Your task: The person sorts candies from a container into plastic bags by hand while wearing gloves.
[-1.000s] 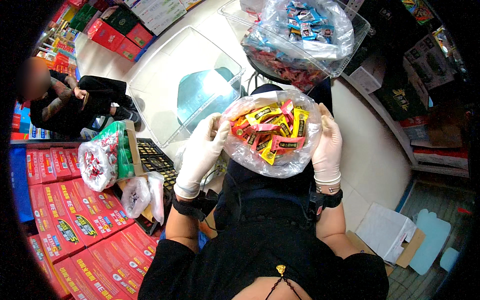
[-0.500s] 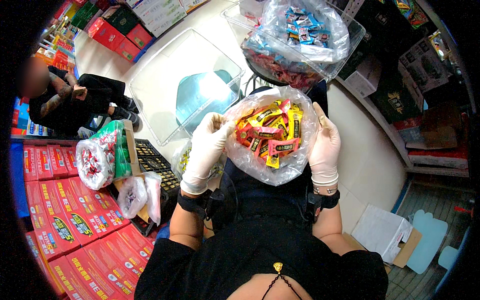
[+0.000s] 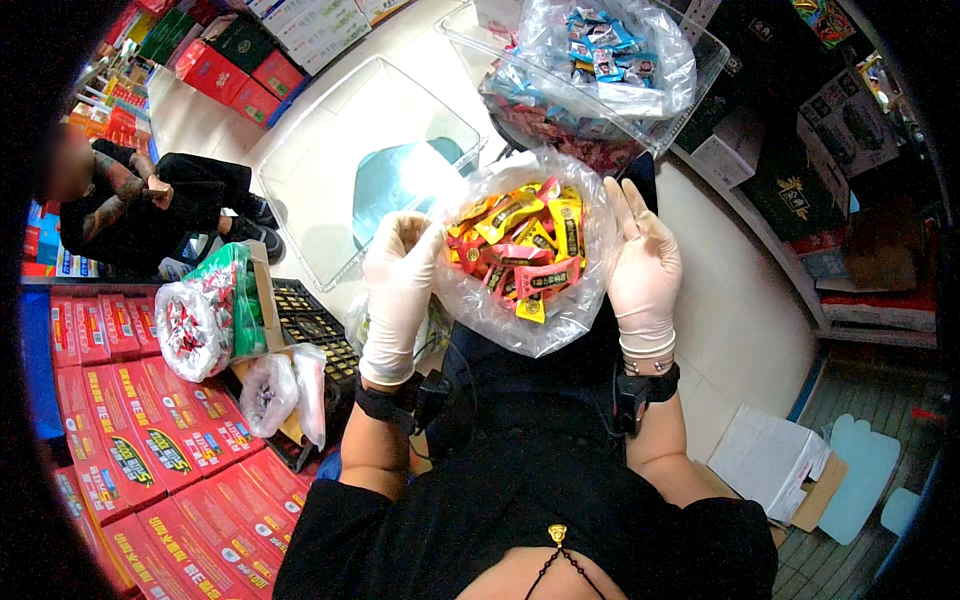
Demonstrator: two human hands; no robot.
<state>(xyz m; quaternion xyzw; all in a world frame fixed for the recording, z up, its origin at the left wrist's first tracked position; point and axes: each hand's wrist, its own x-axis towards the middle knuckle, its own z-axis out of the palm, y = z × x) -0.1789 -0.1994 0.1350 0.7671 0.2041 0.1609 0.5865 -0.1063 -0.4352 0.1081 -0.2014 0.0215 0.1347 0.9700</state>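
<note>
From the head view, your clear plastic bag (image 3: 525,260) sits mouth-up between both hands at chest height, roughly round, stuffed with yellow, orange and pink wrapped candies. Your left hand (image 3: 400,280) pinches its rim; your right hand (image 3: 645,265) lies open-fingered against its side.

Both hands wear thin, matt, cream rubber gloves: the left hand (image 3: 400,285) and the right hand (image 3: 645,265). Between them is a bag (image 3: 520,250) of clear, crinkled plastic film that catches the light, filled with sweets (image 3: 520,245) in glossy red, yellow and pink foil wrappers. Ahead, an empty bin (image 3: 370,160) is clear, smooth, hard plastic. A second clear bin (image 3: 690,90) holds another shiny film bag. The red boxes (image 3: 150,440) at left look like glossy printed card. The floor (image 3: 730,300) is pale, smooth and slightly shiny.
</note>
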